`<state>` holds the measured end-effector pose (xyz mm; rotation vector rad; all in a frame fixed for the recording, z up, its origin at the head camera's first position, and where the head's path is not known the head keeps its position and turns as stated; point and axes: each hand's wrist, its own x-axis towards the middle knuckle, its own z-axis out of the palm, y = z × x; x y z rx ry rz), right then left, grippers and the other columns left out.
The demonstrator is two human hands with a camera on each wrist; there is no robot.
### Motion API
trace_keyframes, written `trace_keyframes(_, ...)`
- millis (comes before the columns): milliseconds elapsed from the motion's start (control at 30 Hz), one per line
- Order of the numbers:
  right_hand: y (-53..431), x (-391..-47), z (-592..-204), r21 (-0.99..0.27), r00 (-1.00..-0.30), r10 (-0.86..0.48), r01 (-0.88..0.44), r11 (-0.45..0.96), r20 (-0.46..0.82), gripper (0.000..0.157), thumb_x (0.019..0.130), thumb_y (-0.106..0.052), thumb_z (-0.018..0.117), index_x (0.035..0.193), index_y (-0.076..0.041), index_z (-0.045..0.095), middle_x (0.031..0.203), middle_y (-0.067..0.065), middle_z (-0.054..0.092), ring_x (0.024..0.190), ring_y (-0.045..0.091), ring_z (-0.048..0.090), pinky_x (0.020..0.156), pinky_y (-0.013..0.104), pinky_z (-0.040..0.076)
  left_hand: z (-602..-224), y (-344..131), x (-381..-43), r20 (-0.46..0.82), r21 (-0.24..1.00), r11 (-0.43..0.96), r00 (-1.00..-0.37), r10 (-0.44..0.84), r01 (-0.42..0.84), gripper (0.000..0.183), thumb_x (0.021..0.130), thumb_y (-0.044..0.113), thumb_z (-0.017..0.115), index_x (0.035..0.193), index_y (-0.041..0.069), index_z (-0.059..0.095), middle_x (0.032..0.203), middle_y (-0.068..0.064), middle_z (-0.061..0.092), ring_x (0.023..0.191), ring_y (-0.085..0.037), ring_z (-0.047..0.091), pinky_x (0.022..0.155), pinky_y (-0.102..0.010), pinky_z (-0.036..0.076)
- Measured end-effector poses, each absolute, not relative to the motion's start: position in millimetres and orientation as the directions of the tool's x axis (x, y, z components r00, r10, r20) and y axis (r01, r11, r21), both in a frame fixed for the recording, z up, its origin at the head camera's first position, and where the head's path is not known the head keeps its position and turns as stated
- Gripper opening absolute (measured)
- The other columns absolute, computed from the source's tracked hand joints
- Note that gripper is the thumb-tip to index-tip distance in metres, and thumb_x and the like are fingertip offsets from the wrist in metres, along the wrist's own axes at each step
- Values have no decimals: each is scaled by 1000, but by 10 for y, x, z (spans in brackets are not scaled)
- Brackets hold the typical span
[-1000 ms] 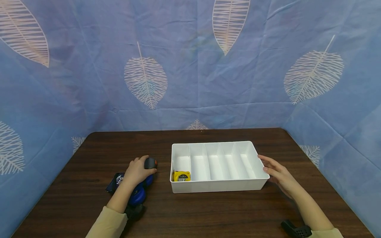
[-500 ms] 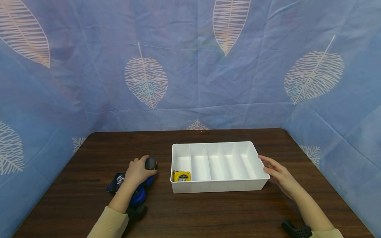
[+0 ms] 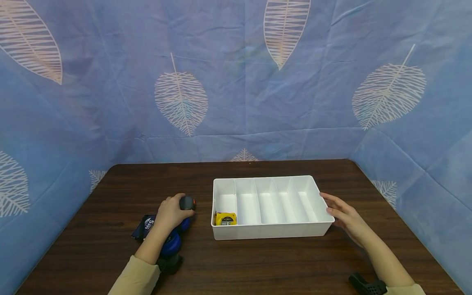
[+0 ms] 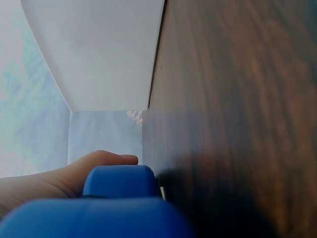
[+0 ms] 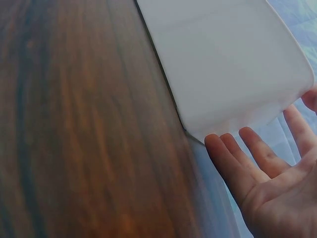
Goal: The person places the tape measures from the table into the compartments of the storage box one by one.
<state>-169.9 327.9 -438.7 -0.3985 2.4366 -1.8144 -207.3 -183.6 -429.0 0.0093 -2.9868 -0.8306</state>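
In the head view, my left hand (image 3: 171,213) grips a dark grey rounded tape measure (image 3: 187,203) with an orange spot, thumb on the near side and fingers on the far side. Under that hand and wrist lie blue tape measures (image 3: 170,245), partly hidden; they fill the bottom of the left wrist view, with my thumb (image 4: 116,158) behind them. A dark blue one (image 3: 144,227) marked 5m lies left of the wrist. My right hand (image 3: 344,215) rests its extended fingers (image 5: 257,153) against the right end of a white divided tray (image 3: 273,231).
A yellow tape measure (image 3: 225,218) sits in the tray's leftmost compartment, at the near side. The tray stands on a dark wooden table (image 3: 258,266). Blue cloth (image 3: 236,102) with leaf prints hangs behind and at both sides.
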Motion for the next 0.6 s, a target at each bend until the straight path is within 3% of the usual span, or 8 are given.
trace_keyframes(200, 3271, -1694, -4377, -948, -963, -251, -163, 272, 94, 49, 101, -15, 44, 148, -8, 33, 128, -5, 47, 105, 7, 56, 78, 36, 50, -4298, -1834, -2085, 41, 537, 843, -999, -16, 9, 68, 74, 28, 80, 130, -2, 55, 110, -28, 58, 90, -39, 54, 72, -50, 47)
trace_keyframes(600, 3283, -1702, -4388, -950, -961, -258, -169, 264, 99, 49, 102, -13, 44, 149, -9, 33, 124, -13, 48, 105, 7, 56, 77, 36, 50, -4301, -1830, -2083, 69, 554, 833, -997, -26, 16, 68, 71, 30, 83, 126, -1, 58, 111, -27, 59, 92, -39, 54, 73, -51, 48)
